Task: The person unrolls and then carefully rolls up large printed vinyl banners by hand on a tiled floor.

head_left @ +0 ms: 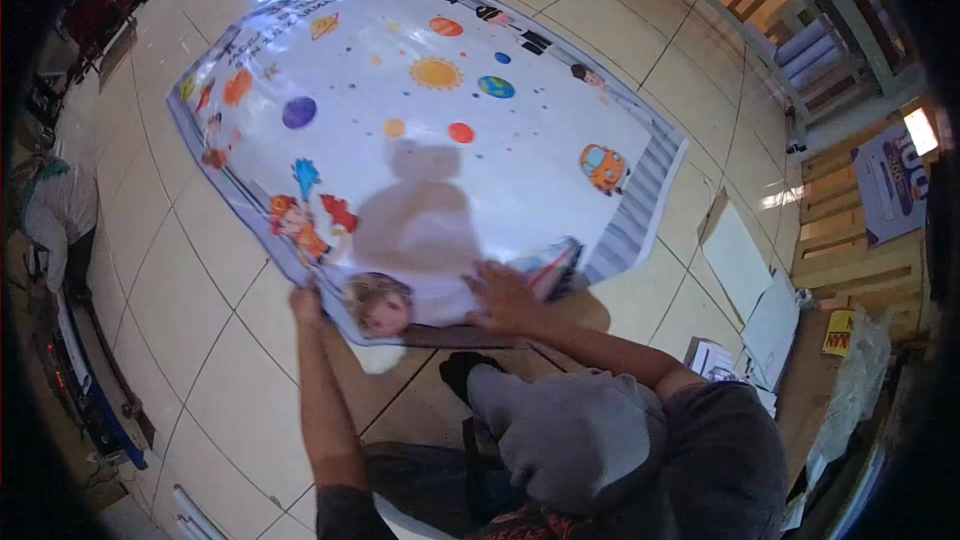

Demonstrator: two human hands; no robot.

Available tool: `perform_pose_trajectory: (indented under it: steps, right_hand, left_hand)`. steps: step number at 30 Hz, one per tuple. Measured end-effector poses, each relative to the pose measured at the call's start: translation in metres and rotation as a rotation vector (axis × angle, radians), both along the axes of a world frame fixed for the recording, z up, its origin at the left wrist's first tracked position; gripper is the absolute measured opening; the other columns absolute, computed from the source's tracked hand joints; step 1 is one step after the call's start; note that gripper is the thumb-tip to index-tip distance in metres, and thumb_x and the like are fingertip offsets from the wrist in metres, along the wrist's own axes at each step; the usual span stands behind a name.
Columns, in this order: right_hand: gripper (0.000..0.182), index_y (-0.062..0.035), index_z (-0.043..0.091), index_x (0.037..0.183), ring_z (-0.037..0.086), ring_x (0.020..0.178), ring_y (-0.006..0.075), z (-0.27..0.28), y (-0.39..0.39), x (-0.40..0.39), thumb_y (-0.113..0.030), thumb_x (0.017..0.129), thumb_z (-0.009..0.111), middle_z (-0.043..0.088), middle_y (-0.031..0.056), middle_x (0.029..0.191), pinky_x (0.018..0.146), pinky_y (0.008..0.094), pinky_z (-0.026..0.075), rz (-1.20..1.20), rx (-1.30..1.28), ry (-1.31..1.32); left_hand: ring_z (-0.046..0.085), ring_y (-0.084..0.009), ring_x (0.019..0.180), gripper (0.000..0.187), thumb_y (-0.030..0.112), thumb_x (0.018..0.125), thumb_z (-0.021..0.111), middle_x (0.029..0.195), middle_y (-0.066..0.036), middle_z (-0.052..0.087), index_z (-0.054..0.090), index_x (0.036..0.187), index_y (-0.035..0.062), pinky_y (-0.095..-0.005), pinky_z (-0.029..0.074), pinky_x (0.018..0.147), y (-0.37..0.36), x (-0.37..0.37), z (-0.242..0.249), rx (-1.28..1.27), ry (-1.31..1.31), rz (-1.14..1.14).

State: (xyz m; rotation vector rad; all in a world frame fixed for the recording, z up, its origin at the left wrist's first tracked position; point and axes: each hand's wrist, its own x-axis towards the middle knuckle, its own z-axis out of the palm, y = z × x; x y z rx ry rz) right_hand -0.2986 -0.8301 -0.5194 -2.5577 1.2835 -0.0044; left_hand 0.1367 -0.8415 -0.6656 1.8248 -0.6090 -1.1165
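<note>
Your banner (540,190) is white, edged in grey, with a striped band (640,205) in lighter and darker grey. Prints you get on it: yellow-orange sun (436,74), blue-and-green globe (496,87), purple disc (298,112), red disc (461,132), orange car (604,169), small multicoloured dots scattered between. Your floor tiles (210,340): cream, dark grid lines. Your left sleeve (345,512): dark. To your right: white sheets (737,252), yellow label (838,332) with dark lettering, purple-and-pale poster (890,185).

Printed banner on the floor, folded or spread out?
Spread out: the banner lies open across the floor tiles, its printed sun fully visible.
</note>
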Motion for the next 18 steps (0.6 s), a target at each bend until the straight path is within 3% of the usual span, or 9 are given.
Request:
perform_pose_trajectory:
  steps: [1, 3, 4, 6, 11, 12, 14, 16, 18]
  right_hand:
    - [0.069, -0.0177, 0.039, 0.142, 0.038, 0.128, 0.0357, -0.008, -0.001, -0.007, -0.054, 0.086, 0.056, 0.040, 0.0164, 0.141, 0.103, 0.0550, 0.033, -0.001, -0.001, -0.007]
    - [0.079, -0.0212, 0.029, 0.146, 0.014, 0.138, 0.0470, -0.022, 0.002, -0.014, -0.063, 0.082, 0.051, 0.016, 0.0189, 0.153, 0.100, 0.0748, 0.013, -0.081, 0.072, 0.148]
    - [0.079, -0.0212, 0.029, 0.146, 0.014, 0.138, 0.0470, -0.039, 0.002, -0.009, -0.063, 0.082, 0.051, 0.016, 0.0189, 0.153, 0.100, 0.0748, 0.013, -0.074, 0.085, 0.141]
    - [0.083, -0.0255, 0.019, 0.149, 0.004, 0.139, 0.0504, -0.069, -0.017, 0.020, -0.068, 0.082, 0.045, 0.005, 0.0198, 0.155, 0.093, 0.0828, 0.005, -0.059, 0.164, 0.082]
    - [0.083, -0.0247, 0.016, 0.149, 0.008, 0.141, 0.0455, -0.042, -0.055, 0.044, -0.063, 0.084, 0.049, 0.007, 0.0178, 0.155, 0.097, 0.0796, 0.008, 0.296, 0.278, -0.022]
    - [0.084, -0.0216, 0.017, 0.149, 0.009, 0.141, 0.0435, -0.062, -0.053, 0.035, -0.059, 0.083, 0.053, 0.009, 0.0188, 0.155, 0.100, 0.0760, 0.010, 0.392, 0.342, -0.288]
    - [0.085, -0.0184, 0.018, 0.149, 0.011, 0.141, 0.0416, -0.060, -0.050, 0.022, -0.056, 0.083, 0.056, 0.010, 0.0199, 0.154, 0.103, 0.0724, 0.013, 0.513, 0.419, -0.544]
    - [0.088, -0.0132, 0.017, 0.149, 0.012, 0.141, 0.0410, -0.022, -0.034, -0.020, -0.050, 0.082, 0.061, 0.013, 0.0220, 0.153, 0.111, 0.0599, 0.015, 0.358, 0.270, -0.132]
    - [0.092, -0.0154, 0.021, 0.148, 0.019, 0.141, 0.0374, -0.038, -0.044, -0.084, -0.059, 0.077, 0.060, 0.021, 0.0134, 0.153, 0.106, 0.0707, 0.007, 0.287, 0.081, 0.063]
  left_hand:
    - [0.064, -0.0233, 0.076, 0.034, 0.032, 0.092, 0.057, 0.090, -0.013, 0.064, 0.058, 0.100, -0.0017, -0.0416, 0.054, 0.069, -0.004, 0.007, 0.038, -0.164, 0.341, 0.248]
    - [0.065, -0.0227, 0.081, 0.038, 0.036, 0.093, 0.056, 0.093, -0.011, 0.065, 0.057, 0.104, 0.0001, -0.0379, 0.055, 0.072, -0.001, -0.006, 0.097, -0.296, 0.540, 0.157]
    - [0.066, -0.0214, 0.082, 0.038, 0.037, 0.093, 0.055, 0.093, -0.009, 0.065, 0.057, 0.106, 0.0012, -0.0355, 0.055, 0.073, 0.008, -0.011, 0.112, -0.249, 0.632, 0.119]
    - [0.066, -0.0168, 0.084, 0.039, 0.038, 0.092, 0.055, 0.095, -0.007, 0.065, 0.056, 0.112, 0.0044, -0.0280, 0.054, 0.073, 0.043, 0.015, 0.041, -0.034, 0.405, -0.149]
    - [0.060, -0.0156, 0.099, 0.056, 0.041, 0.089, 0.057, 0.117, -0.009, 0.060, 0.045, 0.131, 0.0057, -0.0302, 0.049, 0.088, 0.111, -0.167, 0.089, 0.029, 0.485, -0.167]
    - [0.060, -0.0150, 0.099, 0.057, 0.043, 0.089, 0.058, 0.115, -0.009, 0.060, 0.045, 0.129, 0.0046, -0.0294, 0.050, 0.086, 0.118, -0.219, 0.107, 0.110, 0.586, -0.078]
    - [0.062, -0.0142, 0.084, 0.056, 0.043, 0.086, 0.063, 0.099, -0.009, 0.064, 0.046, 0.122, 0.0023, -0.0284, 0.052, 0.075, 0.095, -0.282, 0.104, 0.177, 0.470, 0.019]
    - [0.062, -0.0163, 0.069, 0.052, 0.042, 0.082, 0.070, 0.079, -0.006, 0.062, 0.051, 0.110, 0.0024, -0.0296, 0.051, 0.063, 0.074, -0.324, 0.085, 0.112, 0.047, 0.129]
    - [0.059, -0.0171, 0.057, 0.048, 0.038, 0.078, 0.075, 0.066, -0.004, 0.060, 0.055, 0.102, 0.0009, -0.0307, 0.049, 0.058, 0.066, -0.346, 0.065, 0.018, -0.372, 0.354]
